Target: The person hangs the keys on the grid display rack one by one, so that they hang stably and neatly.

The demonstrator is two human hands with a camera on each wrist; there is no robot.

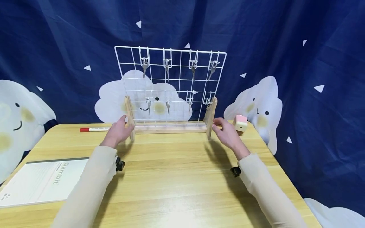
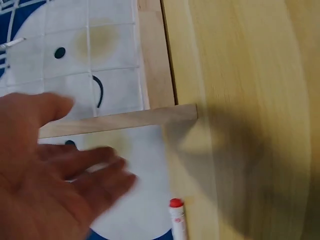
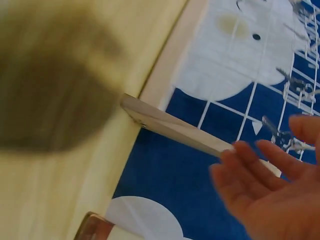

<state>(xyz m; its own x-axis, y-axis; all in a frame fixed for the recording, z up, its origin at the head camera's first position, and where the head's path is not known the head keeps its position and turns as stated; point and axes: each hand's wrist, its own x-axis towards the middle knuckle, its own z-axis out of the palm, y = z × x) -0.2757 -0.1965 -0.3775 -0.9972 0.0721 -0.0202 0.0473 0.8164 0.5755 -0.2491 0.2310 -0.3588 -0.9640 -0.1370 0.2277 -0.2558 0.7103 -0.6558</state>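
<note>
A white wire grid rack (image 1: 180, 72) stands on a wooden base (image 1: 171, 129) with wooden side posts. Several small metal keys hang from its hooks in two rows, among them a key (image 1: 144, 68) at the upper left. My left hand (image 1: 117, 131) is beside the left post (image 1: 129, 117), thumb and relaxed fingers spread to either side of it in the left wrist view. At the right post (image 1: 211, 118) is my right hand (image 1: 226, 133), its loosely bent fingers overlapping the post's upper part in the right wrist view (image 3: 270, 195). Neither hand grips anything.
A marker with a red cap (image 1: 94, 129) lies left of the rack. On the table's left side is a notebook (image 1: 42, 180), partly behind my left sleeve. A small pink and cream block (image 1: 240, 123) stands behind my right hand. A blue curtain (image 1: 256, 38) hangs behind the table.
</note>
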